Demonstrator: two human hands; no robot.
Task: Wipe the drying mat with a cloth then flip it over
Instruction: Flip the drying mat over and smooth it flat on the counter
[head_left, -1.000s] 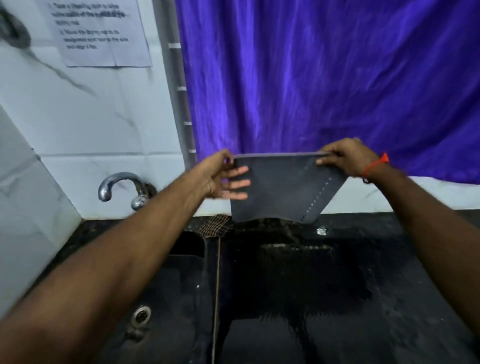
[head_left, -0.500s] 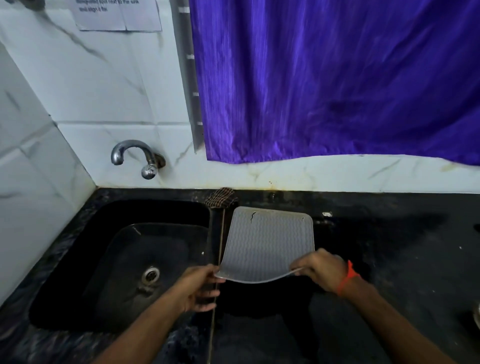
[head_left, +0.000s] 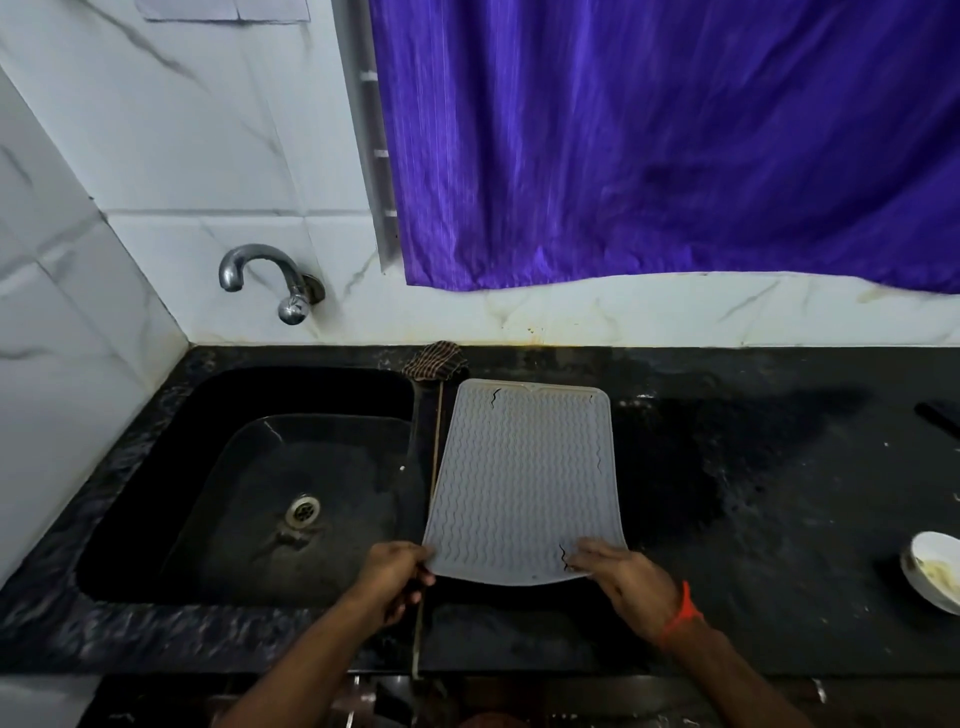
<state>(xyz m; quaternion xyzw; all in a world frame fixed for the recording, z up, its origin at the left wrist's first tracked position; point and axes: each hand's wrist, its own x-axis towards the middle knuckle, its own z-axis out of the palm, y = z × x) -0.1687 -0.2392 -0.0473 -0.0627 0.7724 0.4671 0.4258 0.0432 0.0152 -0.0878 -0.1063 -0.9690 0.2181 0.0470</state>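
Now both hands pinch the mat's near edge.

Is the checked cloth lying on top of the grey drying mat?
No, the checked cloth lies on the counter beyond the drying mat's far left corner.

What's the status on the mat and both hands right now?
Left hand and right hand each grip the mat's near corners. Drying mat ridged side up on counter beside sink. Cloth behind it, clear.

Both hands — left hand, right hand — pinch the grey drying mat's near corners on the counter.
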